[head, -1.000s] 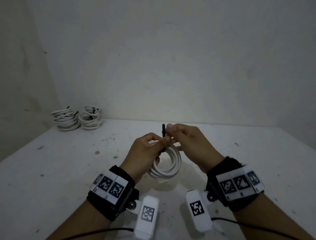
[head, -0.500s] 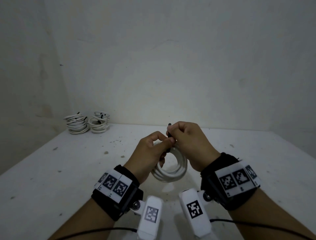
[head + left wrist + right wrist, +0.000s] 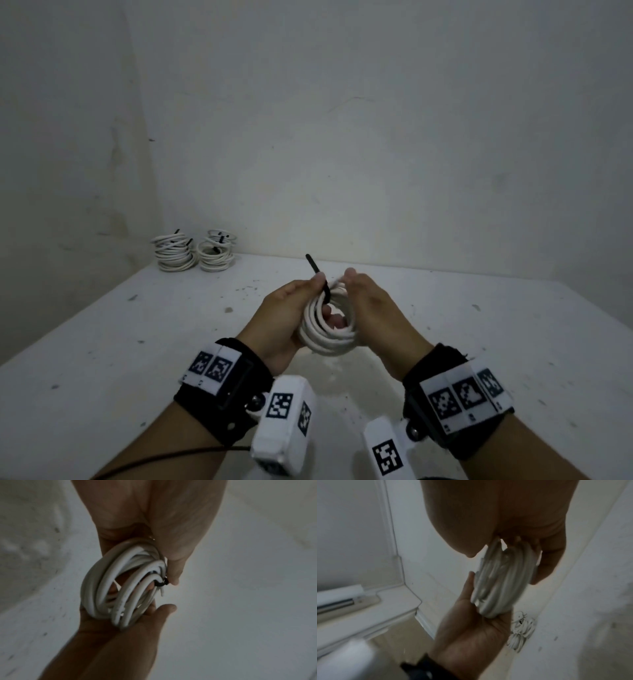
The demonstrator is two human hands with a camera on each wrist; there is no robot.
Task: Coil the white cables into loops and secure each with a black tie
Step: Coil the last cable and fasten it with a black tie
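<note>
I hold a white cable coil between both hands above the table. A black tie wraps its top and sticks up free, tilted to the left. My left hand grips the coil's left side, thumb pressing by the tie. My right hand cups the right side, thumb up. In the left wrist view the black tie loops round the strands of the coil beside my left thumb. In the right wrist view the coil sits between my right thumb and fingers, with the left palm under it.
Two stacks of tied white coils stand at the table's far left corner against the wall, also visible as stacked coils in the right wrist view. The white tabletop is speckled with small marks.
My right hand has let go of the tie's end and moved to the coil's right side. The tie now stands free, leaning left. The coil has turned more towards me.
</note>
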